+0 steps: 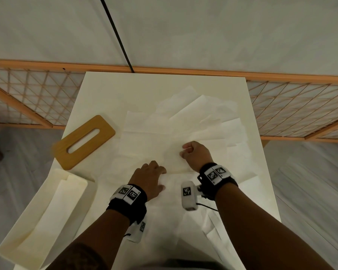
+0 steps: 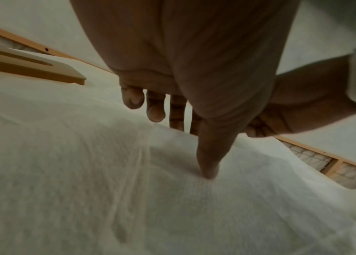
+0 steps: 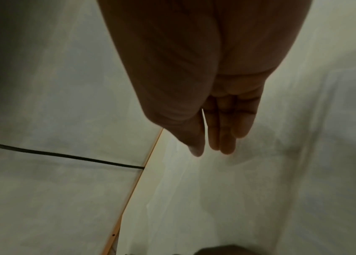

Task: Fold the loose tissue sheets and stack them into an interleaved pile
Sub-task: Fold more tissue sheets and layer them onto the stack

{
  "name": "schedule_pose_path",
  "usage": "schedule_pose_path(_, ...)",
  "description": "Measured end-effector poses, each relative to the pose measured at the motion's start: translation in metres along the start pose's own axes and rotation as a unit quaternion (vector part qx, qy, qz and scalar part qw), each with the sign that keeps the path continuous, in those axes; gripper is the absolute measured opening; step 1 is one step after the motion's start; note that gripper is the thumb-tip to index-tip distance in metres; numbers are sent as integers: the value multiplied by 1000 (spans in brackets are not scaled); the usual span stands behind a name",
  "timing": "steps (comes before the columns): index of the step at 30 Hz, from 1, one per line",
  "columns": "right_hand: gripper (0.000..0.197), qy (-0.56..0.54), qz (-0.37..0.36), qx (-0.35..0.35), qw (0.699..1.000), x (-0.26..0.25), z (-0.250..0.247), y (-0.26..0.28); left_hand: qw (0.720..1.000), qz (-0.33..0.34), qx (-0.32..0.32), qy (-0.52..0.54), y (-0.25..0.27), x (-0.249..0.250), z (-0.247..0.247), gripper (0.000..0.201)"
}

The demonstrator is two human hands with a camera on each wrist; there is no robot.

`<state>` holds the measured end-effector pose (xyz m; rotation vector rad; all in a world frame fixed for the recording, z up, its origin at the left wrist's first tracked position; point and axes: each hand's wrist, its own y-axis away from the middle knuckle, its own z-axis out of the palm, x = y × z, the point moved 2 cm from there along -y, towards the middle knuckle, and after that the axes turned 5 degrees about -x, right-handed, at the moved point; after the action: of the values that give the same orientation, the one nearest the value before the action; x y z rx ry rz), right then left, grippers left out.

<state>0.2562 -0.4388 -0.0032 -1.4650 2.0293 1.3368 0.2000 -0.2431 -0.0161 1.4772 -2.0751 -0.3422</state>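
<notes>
Where thumb (image 2: 208, 165) presses tissue (image 2: 85, 172) — head-hidden

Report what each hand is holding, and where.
Left hand holds nothing; its thumb presses a tissue sheet flat. Right hand: any pinch cannot be told.

One wooden slotted lid (image 1: 84, 142) lies left of the loose tissue sheets (image 1: 185, 121), too overlapped to count; one cream tray (image 1: 77, 183), nearer than the lid, holds one folded pile (image 1: 53, 209); two hands, two wrist cameras.
</notes>
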Motion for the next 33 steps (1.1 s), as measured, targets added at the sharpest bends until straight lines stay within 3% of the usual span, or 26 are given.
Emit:
schedule_pose_path(4, 38, 3, 10, -34, 999, -23, 21, -26, 1000, -4, 6, -12, -3, 3, 2, 51)
schedule_pose_path(9, 60, 10, 77, -28, 997, -38, 40, -46, 1000, -12, 10, 5, -3, 6, 2, 56)
schedule_pose_path(13, 69, -29, 114, -12, 993, -43, 48, -53, 999, -18, 12, 24, -3, 5, 0, 44)
schedule_pose_path(16, 57, -66, 123, -18, 990, -42, 48, -58, 1000, -24, 16, 12, -5, 4, 0, 42)
schedule_pose_path(19, 12, -174, 127, -86, 973, -44, 38, -51, 999, -14, 8, 42, -5, -1, 1, 52)
schedule_pose_path(20, 5, -216, 135, -105, 961, -45, 33, -46, 997, -15, 5, 71, -5, -4, 2, 52)
schedule_pose_path(22, 15, -262, 139, -139, 945, -44, 22, -35, 988, -29, 15, 152, -6, -12, 4, 39)
schedule_pose_path(24, 46, -305, 131, -165, 929, -39, 13, -27, 968, -85, 56, 231, -8, -24, 0, 16)
schedule_pose_path(26, 42, -335, 119, -177, 918, -33, 3, -18, 929, -178, 99, 310, -11, -39, -8, 14)
schedule_pose_path(27, 41, -345, 113, -179, 915, -29, -2, -11, 887, -206, 120, 395, -12, -47, -10, 15)
schedule_pose_path(28, 46, -350, 107, -183, 912, -24, -7, -6, 822, -216, 135, 509, -13, -53, -13, 12)
schedule_pose_path(30, 64, -367, 100, -199, 903, -12, -12, 4, 656, -226, 145, 706, -10, -52, -22, 15)
schedule_pose_path(31, 68, -373, 98, -211, 898, -7, -12, 7, 604, -219, 139, 754, -11, -54, -25, 21)
schedule_pose_path(32, 67, -378, 95, -219, 894, -1, -13, 9, 593, -208, 119, 769, -12, -53, -27, 31)
schedule_pose_path(33, 63, -385, 86, -233, 889, 2, -14, 14, 602, -191, 98, 770, -12, -51, -30, 43)
